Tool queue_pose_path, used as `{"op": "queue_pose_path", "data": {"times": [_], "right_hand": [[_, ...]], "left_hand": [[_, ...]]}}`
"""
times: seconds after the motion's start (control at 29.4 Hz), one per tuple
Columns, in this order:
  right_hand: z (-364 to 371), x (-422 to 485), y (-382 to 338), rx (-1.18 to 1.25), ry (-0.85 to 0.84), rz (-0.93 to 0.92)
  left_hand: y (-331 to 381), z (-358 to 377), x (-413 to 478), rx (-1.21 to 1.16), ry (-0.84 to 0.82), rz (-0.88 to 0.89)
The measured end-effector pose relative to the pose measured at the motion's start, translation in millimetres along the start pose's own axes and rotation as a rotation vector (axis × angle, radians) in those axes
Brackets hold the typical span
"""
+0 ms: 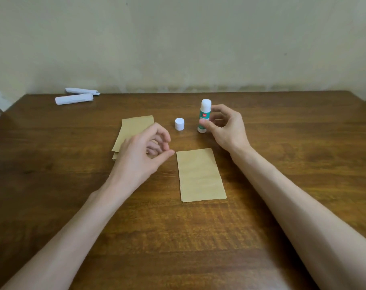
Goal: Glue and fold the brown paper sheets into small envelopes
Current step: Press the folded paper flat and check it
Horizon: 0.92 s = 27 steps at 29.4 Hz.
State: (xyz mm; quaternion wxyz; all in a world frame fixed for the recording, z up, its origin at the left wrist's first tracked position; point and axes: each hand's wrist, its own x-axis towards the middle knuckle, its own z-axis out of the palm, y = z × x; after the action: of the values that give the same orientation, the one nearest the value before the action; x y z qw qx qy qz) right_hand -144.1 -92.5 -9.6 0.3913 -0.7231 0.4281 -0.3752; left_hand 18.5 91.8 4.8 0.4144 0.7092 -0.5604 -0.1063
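Observation:
A folded brown paper piece [201, 175] lies flat on the wooden table [177, 237] in front of me. A stack of brown paper sheets [135, 127] sits further back on the left, partly covered by my left hand [143, 155], which hovers over it with loosely curled fingers and holds nothing. An uncapped green and white glue stick [204, 113] stands upright at the back. My right hand [225, 127] has its thumb and fingertips around the stick's lower body. The white cap [179, 124] stands on the table between the stack and the stick.
Two rolled white paper bundles [75, 96] lie at the table's far left corner near the wall. The table's far edge meets a pale wall.

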Motion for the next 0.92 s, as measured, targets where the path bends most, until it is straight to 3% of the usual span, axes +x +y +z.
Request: {"op": "queue_pose_path", "data": {"times": [0.17,0.27,0.44,0.61,0.92], "right_hand": [[9.0,8.6,0.8,-0.103,-0.003,-0.058],[8.0,8.5,0.6,-0.122,-0.032,-0.087],[0.3,-5.4,5.2,-0.141,0.099,-0.108],[-8.1,-21.7,5.8,-0.154,0.168,-0.128],[-4.7,-34.5,7.3,-0.164,0.137,-0.153]], "left_hand": [[-10.0,-5.9,4.6,0.108,0.145,0.027],[-17.6,-12.5,6.0,0.3,0.189,0.025],[-36.7,-27.2,10.7,0.532,0.154,-0.251],[-51.0,-41.8,19.5,0.517,0.062,-0.492],[-51.7,-53.1,23.6,0.359,0.137,-0.531]]}}
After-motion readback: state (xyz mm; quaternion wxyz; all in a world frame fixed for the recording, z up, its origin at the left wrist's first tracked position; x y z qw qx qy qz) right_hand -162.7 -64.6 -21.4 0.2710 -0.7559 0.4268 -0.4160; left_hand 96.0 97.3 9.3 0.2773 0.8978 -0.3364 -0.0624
